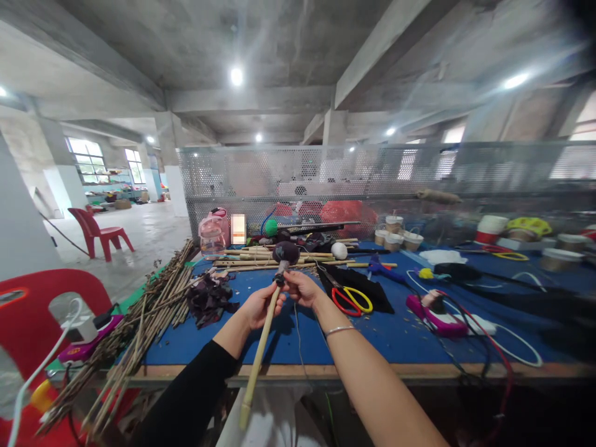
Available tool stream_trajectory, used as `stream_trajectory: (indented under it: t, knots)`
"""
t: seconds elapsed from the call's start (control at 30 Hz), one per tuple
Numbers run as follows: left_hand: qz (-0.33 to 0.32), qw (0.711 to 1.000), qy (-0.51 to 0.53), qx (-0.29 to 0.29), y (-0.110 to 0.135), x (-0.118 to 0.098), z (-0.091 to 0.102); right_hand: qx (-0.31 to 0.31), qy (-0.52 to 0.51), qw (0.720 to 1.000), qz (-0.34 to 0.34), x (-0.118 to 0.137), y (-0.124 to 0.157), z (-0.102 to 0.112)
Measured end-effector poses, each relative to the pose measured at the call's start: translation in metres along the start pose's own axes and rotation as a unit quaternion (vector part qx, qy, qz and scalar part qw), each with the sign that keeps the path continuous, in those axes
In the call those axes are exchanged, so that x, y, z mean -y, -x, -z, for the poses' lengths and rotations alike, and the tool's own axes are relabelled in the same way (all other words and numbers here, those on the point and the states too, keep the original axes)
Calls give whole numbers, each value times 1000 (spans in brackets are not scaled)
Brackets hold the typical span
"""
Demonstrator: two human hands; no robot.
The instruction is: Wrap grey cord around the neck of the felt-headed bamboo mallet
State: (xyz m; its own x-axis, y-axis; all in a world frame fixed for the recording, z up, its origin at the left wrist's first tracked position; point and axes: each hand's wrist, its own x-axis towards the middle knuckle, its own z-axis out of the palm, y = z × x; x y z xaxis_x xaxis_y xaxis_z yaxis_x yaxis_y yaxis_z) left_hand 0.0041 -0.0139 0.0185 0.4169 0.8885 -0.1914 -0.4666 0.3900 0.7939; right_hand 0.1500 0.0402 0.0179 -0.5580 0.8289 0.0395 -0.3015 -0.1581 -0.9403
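Observation:
My left hand (259,305) is closed round a long bamboo stick (259,349) that slants up from the table's front edge. On the stick's top sits a dark round fabric-covered ball (285,252). My right hand (302,287) pinches the neck just under the ball, where a thin dark thread (297,332) hangs down over the blue mat. Both hands are held above the middle of the blue table (395,338).
A bundle of thin twigs and bamboo sticks (139,329) lies at the left, with dark fabric scraps (209,299) beside it. Red-and-yellow scissors (350,299) rest on black cloth to the right. A purple glue gun (435,316), cords, paper cups (395,237) and a mesh fence stand behind.

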Motion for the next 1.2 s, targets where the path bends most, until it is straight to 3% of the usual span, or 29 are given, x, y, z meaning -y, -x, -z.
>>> stream_trajectory:
  t: [0.1,0.2,0.3,0.4,0.67,0.9,1.1,1.2]
  knots:
    - [-19,997,-53,-53,-4,3,2,-51,42,998,24,-4,-3,-1]
    - [-125,973,-138,-134,-7,5,3,-81,81,993,39,-7,-6,-4]
    - [-202,943,-210,-160,-5,5,1,-84,105,990,30,-8,-7,-7]
    - [-208,935,-228,-177,-5,3,1,-79,113,990,17,-8,-5,-8]
    - [-231,936,-158,-212,-11,-4,11,-96,99,990,32,0,-2,-4]
    - [-186,970,-85,-135,-6,-5,7,-72,58,995,33,-4,-6,-6]
    - [-32,999,-7,-10,2,5,-1,4,38,999,-1,-6,-4,0]
    - [-5,999,-36,-30,-1,7,-1,-25,55,998,1,-9,-5,2]
